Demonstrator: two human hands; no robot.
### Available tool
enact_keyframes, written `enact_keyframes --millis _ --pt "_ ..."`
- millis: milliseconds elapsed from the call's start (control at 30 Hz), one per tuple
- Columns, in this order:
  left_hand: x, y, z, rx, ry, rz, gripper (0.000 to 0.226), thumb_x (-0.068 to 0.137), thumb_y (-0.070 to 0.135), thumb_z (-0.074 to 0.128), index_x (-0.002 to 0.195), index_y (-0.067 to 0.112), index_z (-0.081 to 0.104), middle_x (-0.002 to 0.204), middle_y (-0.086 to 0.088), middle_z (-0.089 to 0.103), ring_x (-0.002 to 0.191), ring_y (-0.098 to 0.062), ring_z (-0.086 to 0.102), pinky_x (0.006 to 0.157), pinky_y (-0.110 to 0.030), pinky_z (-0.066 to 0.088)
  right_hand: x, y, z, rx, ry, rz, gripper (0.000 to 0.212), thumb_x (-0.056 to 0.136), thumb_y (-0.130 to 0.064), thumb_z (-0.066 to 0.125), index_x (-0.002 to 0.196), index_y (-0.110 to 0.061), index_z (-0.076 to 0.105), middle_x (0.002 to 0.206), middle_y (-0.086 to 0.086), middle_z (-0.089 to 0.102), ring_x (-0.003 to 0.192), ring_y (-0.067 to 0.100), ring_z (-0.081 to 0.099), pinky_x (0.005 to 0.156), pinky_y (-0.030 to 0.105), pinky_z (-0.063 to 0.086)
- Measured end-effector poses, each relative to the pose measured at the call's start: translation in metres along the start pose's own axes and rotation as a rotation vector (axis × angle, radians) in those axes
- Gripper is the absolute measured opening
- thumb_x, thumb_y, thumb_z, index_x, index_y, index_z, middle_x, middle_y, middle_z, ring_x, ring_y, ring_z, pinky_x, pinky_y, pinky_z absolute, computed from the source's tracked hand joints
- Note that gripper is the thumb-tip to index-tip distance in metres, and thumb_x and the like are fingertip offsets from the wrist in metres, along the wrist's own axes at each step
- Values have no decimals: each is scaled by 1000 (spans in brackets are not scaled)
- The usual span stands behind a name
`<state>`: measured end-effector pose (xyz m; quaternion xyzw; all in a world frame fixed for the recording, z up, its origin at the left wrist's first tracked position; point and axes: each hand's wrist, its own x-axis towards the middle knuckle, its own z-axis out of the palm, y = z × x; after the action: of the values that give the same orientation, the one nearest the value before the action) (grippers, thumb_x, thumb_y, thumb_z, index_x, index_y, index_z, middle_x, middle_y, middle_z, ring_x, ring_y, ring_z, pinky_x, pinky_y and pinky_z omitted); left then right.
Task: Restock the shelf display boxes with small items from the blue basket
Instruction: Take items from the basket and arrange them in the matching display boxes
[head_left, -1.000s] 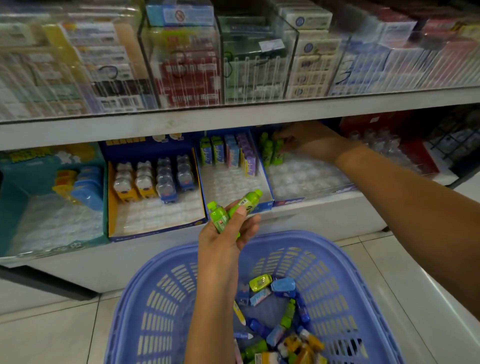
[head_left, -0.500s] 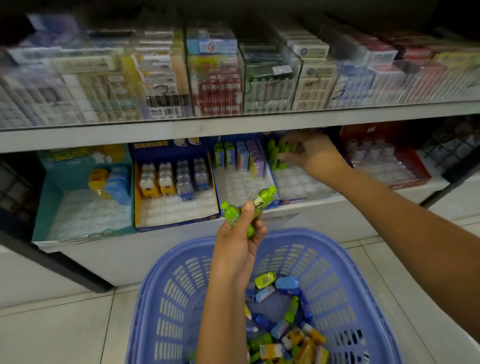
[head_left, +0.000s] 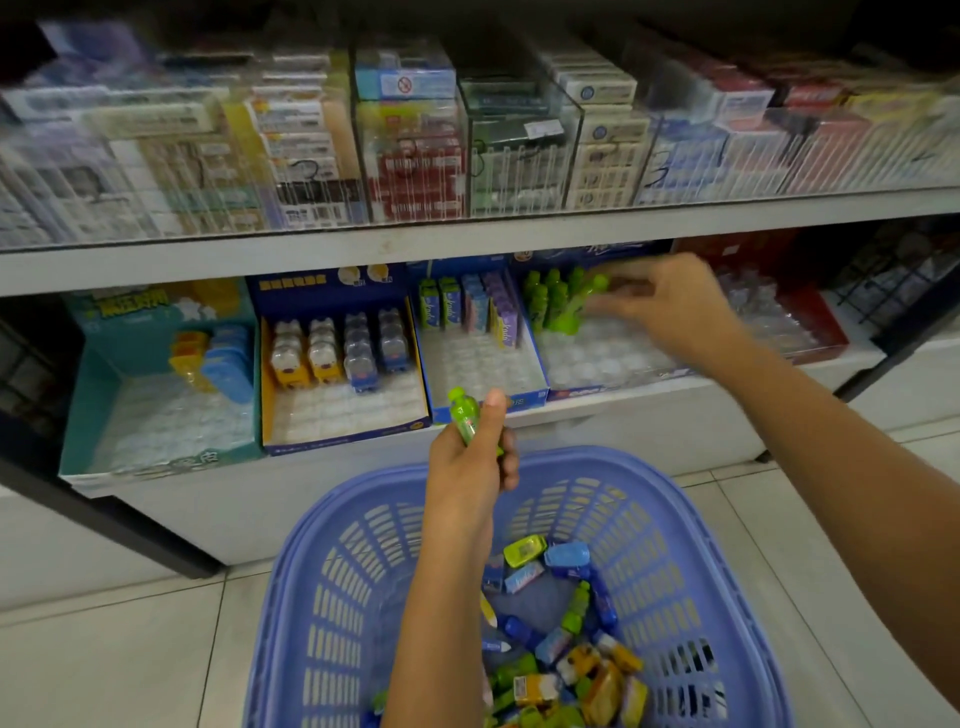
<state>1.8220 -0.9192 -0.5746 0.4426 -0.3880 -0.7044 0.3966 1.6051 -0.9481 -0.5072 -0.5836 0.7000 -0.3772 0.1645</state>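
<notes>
Your left hand (head_left: 470, 462) now grips one green bottle (head_left: 466, 419), down from two, above the blue basket (head_left: 332, 571). Your right hand (head_left: 670, 301) pinches another at the green row (head_left: 556, 301) in the display box (head_left: 613, 364); grip blurred.

Left hand (head_left: 470, 462) grips green bottle (head_left: 466, 415) above blue basket (head_left: 332, 571).
</notes>
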Motion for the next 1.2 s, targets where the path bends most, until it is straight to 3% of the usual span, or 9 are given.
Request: enact_keyframes --millis 100,267,500,767,867,933,1033,1100,1200 --pt "2 -1 -1 18 2 -15 36 93 48 45 94 15 60 50 9 48 41 -6 35 40 -19 31 40 32 -4 -171 9 89 41 80 -18 73 118 -6 65 120 14 65 111 23 60 99 27 44" --pt "17 -4 0 -146 9 -149 44 100 46 33 85 13 57 50 2 52 36 -9 34 33 -17 24 67 55 15 -138 -109 115 45 81 -3 70 124 2 58 126 17 59 117 28 56 78 1 38" --pt "30 -10 0 -315 -70 -162 43 102 23 26 90 7 64 58 0 58 39 -9 42 35 -17 28 85 65 15 -277 -274 75 50 83 -10 69 130 0 53 134 17 53 124 28 49 108 24 32" --pt "20 -11 1 -204 -105 -24 19 97 16 47 104 10 64 87 3 71 61 -10 61 52 -20 49 79 59 21 -344 -264 96 47 84 -9 68 128 1 55 130 20 56 119 32 54 106 33 39" --pt "14 -14 -6 -151 -109 11 12 92 19 56 100 15 64 83 -1 71 74 -14 69 62 -19 53 71 53 20 -390 -216 97 42 84 -12 68 123 -2 59 126 18 59 117 33 55 102 38 42" --pt "11 -14 -8 -120 -87 37 12 90 19 60 101 16 62 86 -2 71 78 -15 70 64 -19 53 62 45 19 -406 -115 70 42 84 -14 68 124 -5 59 123 15 61 114 29 56 99 26 42" --pt "7 -15 -6 102 17 174 12 87 19 65 98 23 61 89 3 69 74 -9 67 64 -17 51 30 13 22 -137 -4 71 25 83 -15 69 105 -1 67 95 11 68 79 14 65 72 20 49" --pt "2 -13 -2 223 76 271 17 85 21 69 94 30 59 90 13 67 76 -2 64 64 -15 50 0 -13 27 184 -176 161 18 82 -23 71 86 -5 70 72 8 67 54 9 64 55 23 52" --pt "-4 -12 7 241 128 373 21 85 20 69 98 31 58 98 12 66 85 -2 64 71 -21 54 -34 -36 32 337 -405 267 24 77 -30 74 87 -8 71 70 6 71 60 13 68 56 20 55"
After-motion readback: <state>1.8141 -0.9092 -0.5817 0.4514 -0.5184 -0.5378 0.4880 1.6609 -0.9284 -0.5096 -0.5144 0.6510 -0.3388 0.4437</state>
